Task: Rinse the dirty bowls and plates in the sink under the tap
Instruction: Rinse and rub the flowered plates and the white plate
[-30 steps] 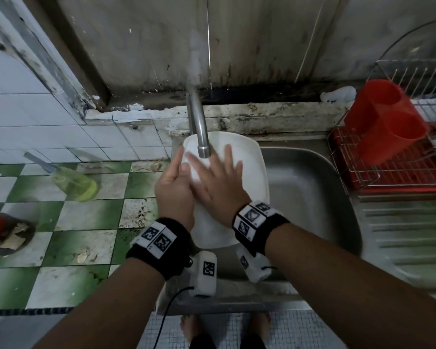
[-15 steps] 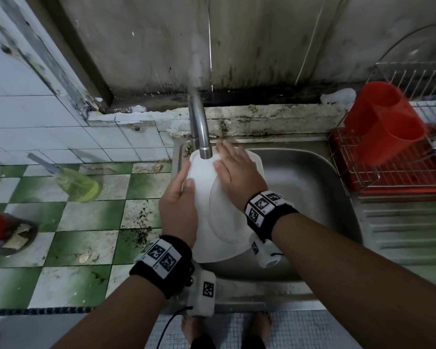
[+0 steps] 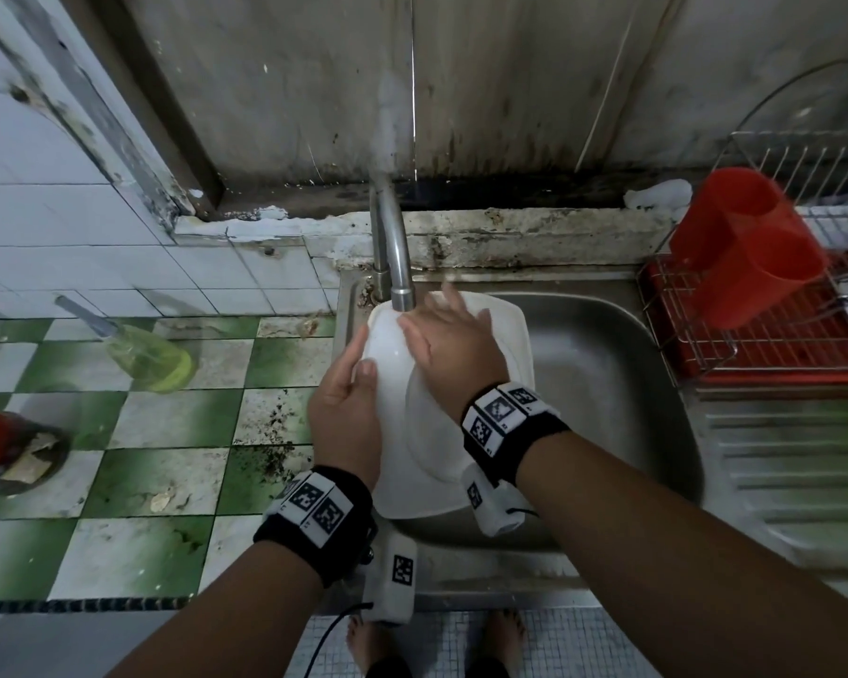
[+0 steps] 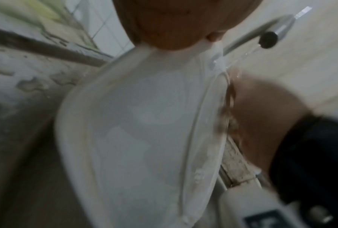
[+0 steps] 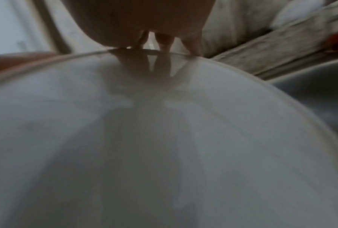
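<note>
A white plate (image 3: 427, 462) is held tilted over the steel sink (image 3: 603, 384), its top edge right under the tap spout (image 3: 402, 291). My left hand (image 3: 348, 408) grips the plate's left rim, thumb on the front face. My right hand (image 3: 454, 342) lies flat on the plate's face with fingers spread, near the top under the spout. In the left wrist view the plate (image 4: 144, 131) fills the middle and water runs from the tap (image 4: 269, 35) onto its upper edge. The right wrist view shows the plate's face (image 5: 164, 146) close up, with fingertips (image 5: 164, 41) at its far rim.
A wire dish rack (image 3: 774, 325) with a red tray stands right of the sink and carries a red plastic cup holder (image 3: 750, 252). A yellow-green liquid bottle (image 3: 148, 357) lies on the green-and-white tiled counter (image 3: 118, 482) at left. A drainboard (image 3: 799, 457) is at right.
The plate has been lowered a little and turned under the spout. My right hand has slid from the plate's middle up to its top edge. My left hand keeps its hold on the left rim.
</note>
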